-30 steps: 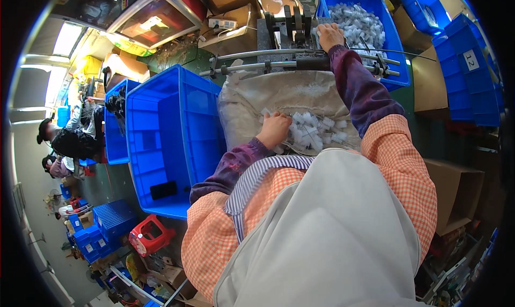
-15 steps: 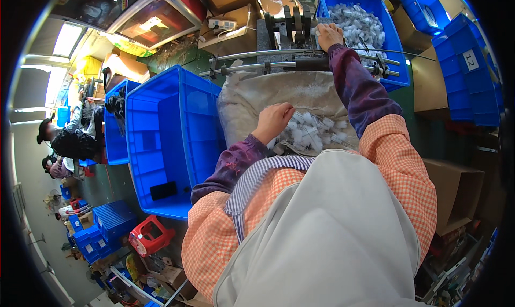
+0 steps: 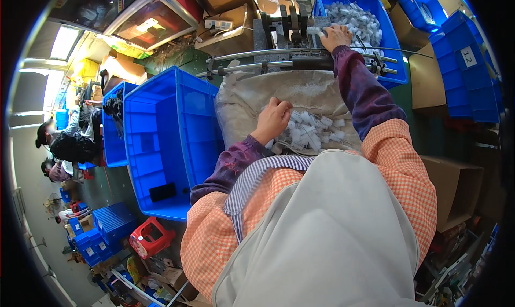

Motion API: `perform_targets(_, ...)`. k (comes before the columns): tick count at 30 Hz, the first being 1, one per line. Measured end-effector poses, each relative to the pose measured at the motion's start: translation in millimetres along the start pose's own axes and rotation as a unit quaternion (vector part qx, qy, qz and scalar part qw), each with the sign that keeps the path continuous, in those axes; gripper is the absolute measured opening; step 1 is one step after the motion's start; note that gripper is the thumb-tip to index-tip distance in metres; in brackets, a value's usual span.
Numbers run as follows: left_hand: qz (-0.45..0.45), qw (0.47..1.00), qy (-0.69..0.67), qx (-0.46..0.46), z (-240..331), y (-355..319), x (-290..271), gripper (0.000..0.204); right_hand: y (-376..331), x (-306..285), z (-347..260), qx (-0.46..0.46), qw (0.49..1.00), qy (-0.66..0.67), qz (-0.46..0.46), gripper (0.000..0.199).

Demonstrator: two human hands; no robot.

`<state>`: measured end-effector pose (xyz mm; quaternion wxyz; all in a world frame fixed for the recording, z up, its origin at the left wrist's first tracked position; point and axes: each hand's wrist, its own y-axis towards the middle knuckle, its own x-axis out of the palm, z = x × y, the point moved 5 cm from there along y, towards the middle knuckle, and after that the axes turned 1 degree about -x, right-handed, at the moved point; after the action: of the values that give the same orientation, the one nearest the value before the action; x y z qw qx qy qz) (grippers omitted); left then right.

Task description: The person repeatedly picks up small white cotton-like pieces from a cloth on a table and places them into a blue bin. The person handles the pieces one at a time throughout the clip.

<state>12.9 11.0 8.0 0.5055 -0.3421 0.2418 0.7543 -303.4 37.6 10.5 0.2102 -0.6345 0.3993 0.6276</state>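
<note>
My right hand (image 3: 336,37) is stretched out at the far side, beside a small machine with dark upright wheels (image 3: 290,27). Between its thumb and the wheels shows a small pale bristle brush (image 3: 315,30), which the fingers appear to pinch at its end. Closer to me, my left hand (image 3: 272,119) hovers with curled fingers at the left edge of a pile of small white bristle brushes (image 3: 308,130). Whether those fingers hold anything is hidden. The pile lies on a beige cloth (image 3: 252,89) spread before my apron.
A deep blue crate (image 3: 161,140) with a dark flat object inside stands at my left. Behind the right hand is a blue bin (image 3: 394,55) full of similar pale brushes. Metal rails (image 3: 247,65) cross in front of the machine. Other people sit far left.
My right hand has shifted slightly right, with its fingers more spread, and the pale brush now shows beside the wheels. My left hand's fingers have curled a little more near the pile.
</note>
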Motion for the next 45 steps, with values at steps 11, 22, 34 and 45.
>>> perform_targets(11,0.049,0.988,-0.131,0.073,13.0,9.8,0.9,0.024,-6.7,13.4,-54.4,-0.050,0.998,0.011,0.027,0.028)
perform_targets(22,0.082,0.978,-0.189,-0.035,2.7,12.1,-18.2,0.017,-6.8,8.1,-24.8,-0.036,0.999,0.015,0.016,0.026)
perform_targets(34,0.126,0.976,-0.173,0.033,36.2,44.9,-33.8,0.017,20.4,-42.8,77.7,0.118,0.990,-0.077,0.032,0.021)
perform_targets(45,0.167,0.963,-0.205,0.051,47.0,68.0,-36.8,0.028,-86.8,-57.4,-39.0,-0.273,0.836,0.433,-0.197,0.024)
